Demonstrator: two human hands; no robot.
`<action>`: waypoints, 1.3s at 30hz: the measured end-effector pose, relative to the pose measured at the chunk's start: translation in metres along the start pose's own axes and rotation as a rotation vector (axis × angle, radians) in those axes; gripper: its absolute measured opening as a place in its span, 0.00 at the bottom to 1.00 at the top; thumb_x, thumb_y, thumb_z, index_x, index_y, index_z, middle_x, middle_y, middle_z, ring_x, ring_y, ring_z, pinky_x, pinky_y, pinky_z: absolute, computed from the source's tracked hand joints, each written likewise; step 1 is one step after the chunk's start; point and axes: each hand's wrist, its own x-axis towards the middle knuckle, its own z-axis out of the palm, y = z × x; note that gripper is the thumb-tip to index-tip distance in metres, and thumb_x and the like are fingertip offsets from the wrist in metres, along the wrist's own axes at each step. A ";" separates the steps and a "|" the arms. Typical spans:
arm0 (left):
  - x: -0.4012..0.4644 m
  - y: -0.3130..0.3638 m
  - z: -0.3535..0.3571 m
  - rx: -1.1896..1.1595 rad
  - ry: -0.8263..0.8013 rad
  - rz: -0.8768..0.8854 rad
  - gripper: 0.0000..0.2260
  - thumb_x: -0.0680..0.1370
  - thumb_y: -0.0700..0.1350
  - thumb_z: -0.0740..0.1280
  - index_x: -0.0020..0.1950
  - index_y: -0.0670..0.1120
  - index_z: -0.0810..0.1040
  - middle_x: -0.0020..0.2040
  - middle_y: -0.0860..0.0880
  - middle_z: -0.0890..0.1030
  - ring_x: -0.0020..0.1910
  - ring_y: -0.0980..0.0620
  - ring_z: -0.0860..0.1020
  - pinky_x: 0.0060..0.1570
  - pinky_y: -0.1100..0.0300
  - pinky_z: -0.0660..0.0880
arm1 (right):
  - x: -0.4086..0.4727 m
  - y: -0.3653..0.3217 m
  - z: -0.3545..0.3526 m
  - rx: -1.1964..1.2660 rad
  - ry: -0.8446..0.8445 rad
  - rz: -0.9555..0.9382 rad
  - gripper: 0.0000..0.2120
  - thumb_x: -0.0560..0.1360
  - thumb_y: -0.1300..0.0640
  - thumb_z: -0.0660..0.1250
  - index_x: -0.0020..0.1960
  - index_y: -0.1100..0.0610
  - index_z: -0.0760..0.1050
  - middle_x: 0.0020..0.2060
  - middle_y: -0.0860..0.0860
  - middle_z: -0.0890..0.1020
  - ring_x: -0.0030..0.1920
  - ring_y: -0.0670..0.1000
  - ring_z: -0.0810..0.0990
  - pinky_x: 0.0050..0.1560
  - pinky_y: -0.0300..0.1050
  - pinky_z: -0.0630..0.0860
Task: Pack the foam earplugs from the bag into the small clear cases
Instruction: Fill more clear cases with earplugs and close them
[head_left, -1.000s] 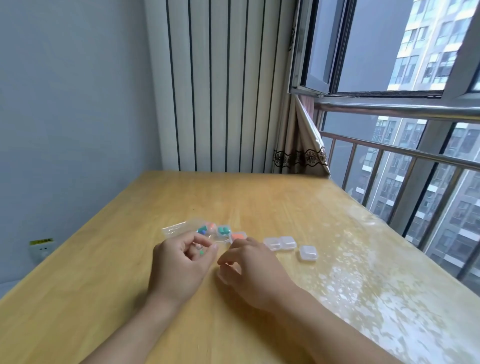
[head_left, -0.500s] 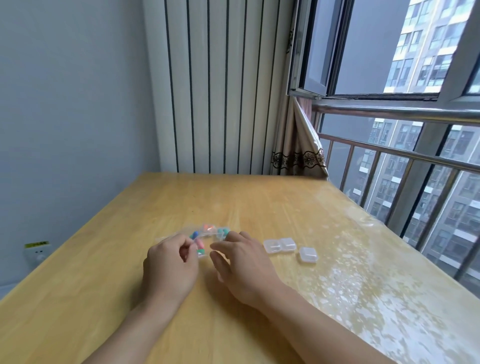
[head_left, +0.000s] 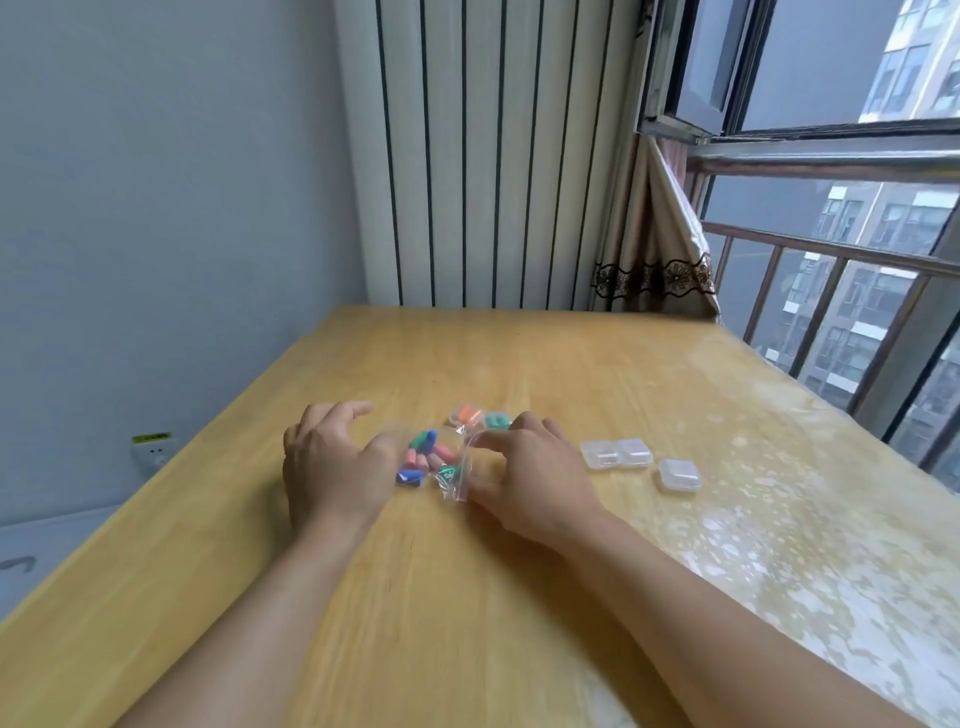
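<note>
A small clear bag (head_left: 434, 460) with several blue, pink and green foam earplugs lies between my hands on the wooden table (head_left: 519, 364). My right hand (head_left: 535, 480) pinches the bag's right edge between index finger and thumb. My left hand (head_left: 332, 462) is at the bag's left end, thumb against it and fingers lifted and loosely spread. Just behind the bag sit two small clear cases, one holding orange earplugs (head_left: 466, 415) and one holding teal earplugs (head_left: 497, 420). An open empty case (head_left: 616, 453) and a shut empty case (head_left: 678, 475) lie to the right.
A radiator (head_left: 483, 156) stands against the wall behind the table. A curtain (head_left: 654, 249) and a railed window (head_left: 831, 260) run along the right side. A wall socket (head_left: 151, 449) is low on the left wall.
The bag has been drawn out sideways between my hands, and its earplugs now show. My left fingers have lifted and spread. The view has tilted, and the two filled cases have come into sight.
</note>
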 end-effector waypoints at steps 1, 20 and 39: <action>0.002 -0.002 0.001 0.095 -0.071 -0.019 0.12 0.73 0.44 0.66 0.54 0.51 0.84 0.59 0.52 0.80 0.60 0.46 0.75 0.57 0.55 0.71 | -0.002 0.001 -0.001 -0.003 -0.015 -0.018 0.22 0.75 0.36 0.67 0.67 0.38 0.76 0.56 0.49 0.75 0.60 0.55 0.71 0.61 0.53 0.72; 0.005 -0.017 0.006 0.268 -0.387 0.149 0.12 0.81 0.47 0.65 0.49 0.65 0.82 0.65 0.64 0.76 0.68 0.54 0.71 0.66 0.55 0.60 | -0.003 0.005 -0.008 0.159 -0.035 -0.070 0.17 0.72 0.42 0.74 0.60 0.41 0.80 0.41 0.44 0.72 0.46 0.51 0.73 0.41 0.46 0.72; 0.000 -0.008 0.013 0.497 -0.542 0.169 0.17 0.84 0.59 0.49 0.71 0.70 0.66 0.62 0.58 0.65 0.70 0.53 0.59 0.70 0.52 0.50 | 0.002 0.002 -0.005 0.101 -0.023 -0.138 0.08 0.74 0.43 0.72 0.44 0.47 0.82 0.39 0.46 0.77 0.38 0.49 0.77 0.36 0.47 0.72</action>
